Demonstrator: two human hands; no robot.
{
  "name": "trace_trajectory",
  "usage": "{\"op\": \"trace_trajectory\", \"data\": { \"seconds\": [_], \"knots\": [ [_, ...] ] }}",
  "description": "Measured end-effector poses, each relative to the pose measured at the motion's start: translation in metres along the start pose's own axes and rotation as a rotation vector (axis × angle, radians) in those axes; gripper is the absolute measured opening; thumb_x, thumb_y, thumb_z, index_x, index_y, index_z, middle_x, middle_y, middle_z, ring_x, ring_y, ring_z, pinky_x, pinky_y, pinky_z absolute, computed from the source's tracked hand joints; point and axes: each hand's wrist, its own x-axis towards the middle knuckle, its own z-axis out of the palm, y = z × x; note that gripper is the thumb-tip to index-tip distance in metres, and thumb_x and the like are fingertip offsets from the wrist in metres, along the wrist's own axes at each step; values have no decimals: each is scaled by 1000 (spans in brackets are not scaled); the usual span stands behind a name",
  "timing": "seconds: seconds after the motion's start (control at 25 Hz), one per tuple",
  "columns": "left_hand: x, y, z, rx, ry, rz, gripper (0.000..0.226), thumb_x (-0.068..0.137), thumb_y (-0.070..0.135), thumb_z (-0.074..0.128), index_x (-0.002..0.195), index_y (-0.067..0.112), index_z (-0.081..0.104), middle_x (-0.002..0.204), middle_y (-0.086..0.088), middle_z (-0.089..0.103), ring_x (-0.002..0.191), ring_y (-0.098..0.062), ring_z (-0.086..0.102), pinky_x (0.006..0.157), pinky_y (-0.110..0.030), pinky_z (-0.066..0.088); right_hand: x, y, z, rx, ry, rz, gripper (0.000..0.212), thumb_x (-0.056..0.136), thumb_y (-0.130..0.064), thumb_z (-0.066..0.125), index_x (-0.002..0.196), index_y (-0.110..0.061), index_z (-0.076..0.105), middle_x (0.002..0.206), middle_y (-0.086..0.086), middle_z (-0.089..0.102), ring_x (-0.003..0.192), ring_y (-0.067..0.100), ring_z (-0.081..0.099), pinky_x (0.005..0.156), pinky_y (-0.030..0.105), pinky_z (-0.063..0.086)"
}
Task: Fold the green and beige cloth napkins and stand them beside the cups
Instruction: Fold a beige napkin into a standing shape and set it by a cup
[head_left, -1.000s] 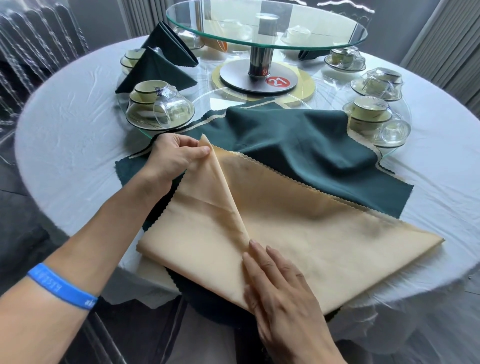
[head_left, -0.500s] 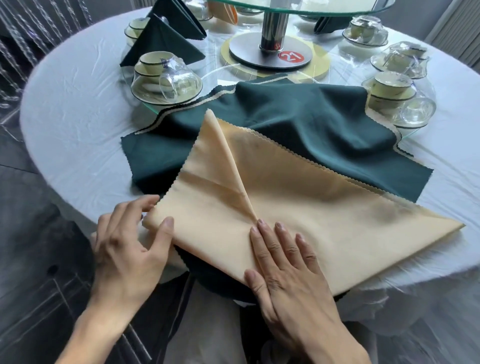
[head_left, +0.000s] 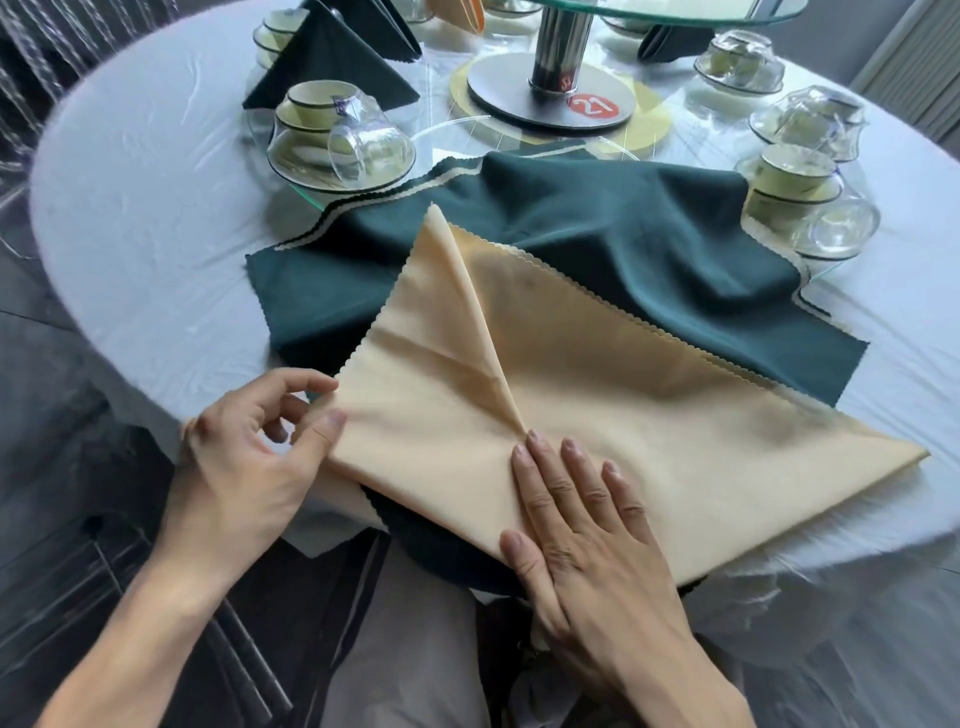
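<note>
A beige napkin (head_left: 649, 410) lies as a triangle at the table's near edge, its left corner folded up to a point. It rests on spread green napkins (head_left: 623, 249). My right hand (head_left: 582, 509) presses flat on the beige cloth at the base of the fold. My left hand (head_left: 249, 457) pinches the beige napkin's left corner between thumb and fingers. A cup and glass set (head_left: 337, 140) stands at the far left, another cup set (head_left: 800, 202) at the far right. Folded green napkins (head_left: 322, 62) stand behind the left cups.
The round table (head_left: 156, 208) has a white cloth. A glass turntable on a steel post (head_left: 558, 47) stands at its middle, with a red number tag. More cup sets (head_left: 810, 119) ring the far right. A chair (head_left: 249, 649) sits under the near edge.
My left hand let go of the folded tip, came down to the near left corner of the beige napkin and pinched it. My right hand stayed pressed on the fold.
</note>
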Motion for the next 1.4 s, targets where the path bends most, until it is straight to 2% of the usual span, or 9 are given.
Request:
{"op": "trace_trajectory", "data": {
  "seconds": [0.08, 0.24, 0.36, 0.44, 0.56, 0.76, 0.96, 1.24, 1.4],
  "knots": [
    [-3, -1, 6, 211, 2, 26, 11, 85, 31, 75, 91, 37, 67, 72, 15, 62, 75, -12, 54, 85, -37, 35, 0, 0, 0, -5, 6, -7, 62, 103, -48, 12, 150, -17, 37, 157, 0, 34, 143, 24, 33, 111, 44, 21],
    [-8, 1, 14, 430, 69, 52, 11, 84, 27, 77, 93, 26, 70, 81, 7, 64, 86, -28, 55, 80, -37, 22, -1, 1, 1, -7, 22, -7, 62, 103, -48, 13, 150, -16, 36, 157, 0, 33, 143, 26, 33, 111, 44, 21],
    [-23, 18, 23, 466, 194, 306, 16, 89, 16, 71, 104, 11, 74, 110, -9, 68, 100, -34, 58, 86, -44, 33, 0, 0, 3, -3, 37, -9, 62, 103, -48, 13, 150, -15, 36, 157, 1, 33, 143, 26, 33, 111, 45, 21],
    [-48, 30, 47, 387, 3, 512, 33, 97, 21, 53, 121, 6, 69, 134, -15, 60, 122, -34, 56, 101, -45, 38, 0, 0, 5, -3, 49, 0, 64, 103, -48, 11, 149, -15, 39, 156, 1, 35, 142, 26, 35, 110, 45, 22],
    [-70, 30, 82, 499, -247, 469, 59, 106, 42, 19, 150, 9, 38, 160, -10, 29, 148, -26, 28, 116, -41, 20, 1, 0, 3, 9, 59, -16, 64, 103, -47, 10, 147, -13, 43, 155, 4, 37, 141, 28, 37, 110, 46, 24],
    [-64, 18, 89, 630, -271, 461, 64, 105, 48, 13, 153, 11, 30, 161, -10, 25, 149, -26, 23, 116, -43, 17, -17, 31, 1, -46, 18, -135, 75, 92, -60, 33, 151, -15, 35, 158, 3, 31, 145, 26, 30, 111, 45, 23],
    [-65, 18, 89, 712, -300, 480, 73, 102, 59, 15, 153, 9, 30, 160, -12, 27, 148, -27, 25, 115, -42, 15, -43, 71, -9, 10, -31, -195, 75, 87, -45, 45, 155, -20, 26, 161, -3, 23, 148, 21, 24, 113, 41, 23],
    [-78, 48, 105, 701, -291, 534, 80, 96, 55, 29, 141, -10, 44, 149, -26, 41, 140, -36, 39, 113, -44, 16, -38, 83, -22, 82, 38, -159, 59, 85, -37, 45, 142, -22, 50, 150, -5, 45, 135, 23, 46, 102, 38, 33],
    [-84, 51, 113, 733, -346, 568, 107, 90, 81, 19, 149, -8, 29, 158, -25, 24, 146, -38, 26, 113, -47, 16, -40, 103, -22, 127, 85, -172, 51, 88, -34, 45, 137, -23, 55, 147, -8, 49, 131, 21, 49, 99, 40, 37]
  ]
}}
